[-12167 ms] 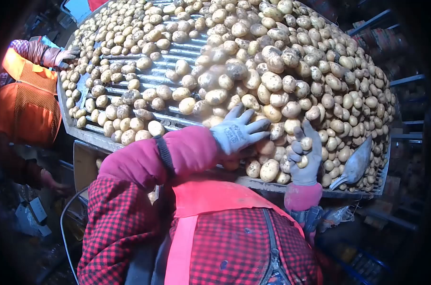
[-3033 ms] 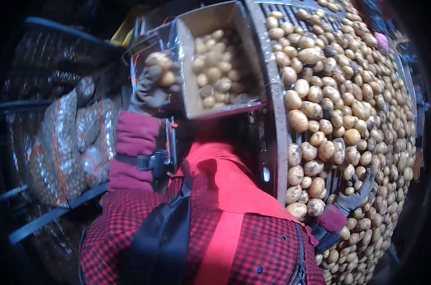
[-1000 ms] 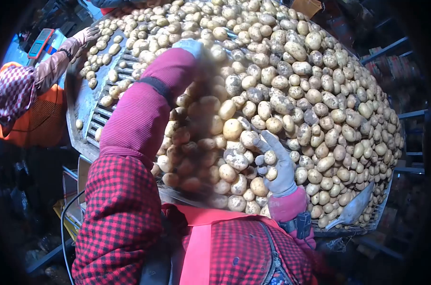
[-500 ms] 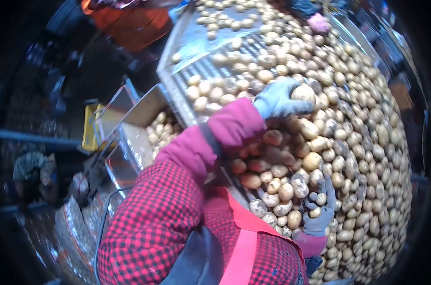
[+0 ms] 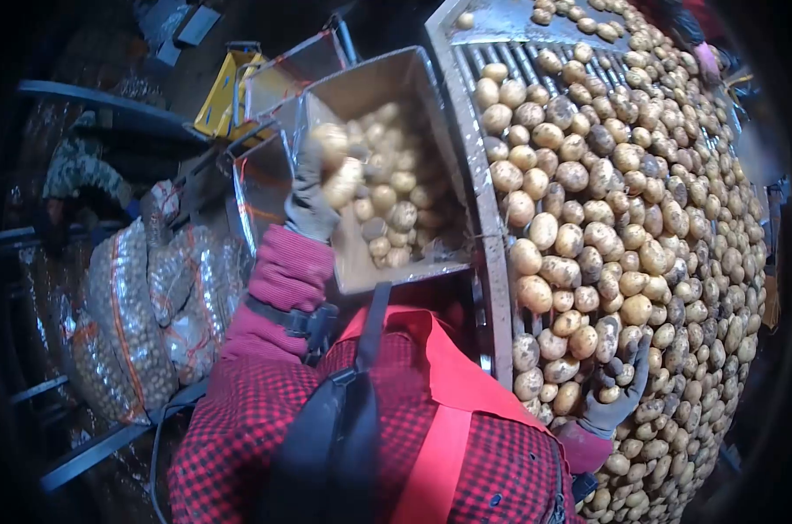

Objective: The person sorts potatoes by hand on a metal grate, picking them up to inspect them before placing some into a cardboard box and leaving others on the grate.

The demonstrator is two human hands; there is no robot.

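My left hand (image 5: 310, 196), in a grey glove, is at the left wall of an open box (image 5: 324, 87). Its fingers are round blurred large potatoes (image 5: 330, 145), above more potatoes lying in the box. My right hand (image 5: 619, 393), also gloved, rests low among the potatoes (image 5: 636, 310) spread over the metal table (image 5: 499, 288). Small potatoes (image 5: 609, 394) sit in its palm between the curled fingers and thumb.
Filled clear sacks (image 5: 129, 314) stand at the left, near a person in patterned clothing (image 5: 86, 170). A yellow frame (image 5: 225, 92) is behind the box. Another person's sleeve (image 5: 688, 26) shows at the top right.
My left hand has swung from the potato pile to the box on the left, carrying potatoes. My right hand remains among the potatoes. The view has turned left.
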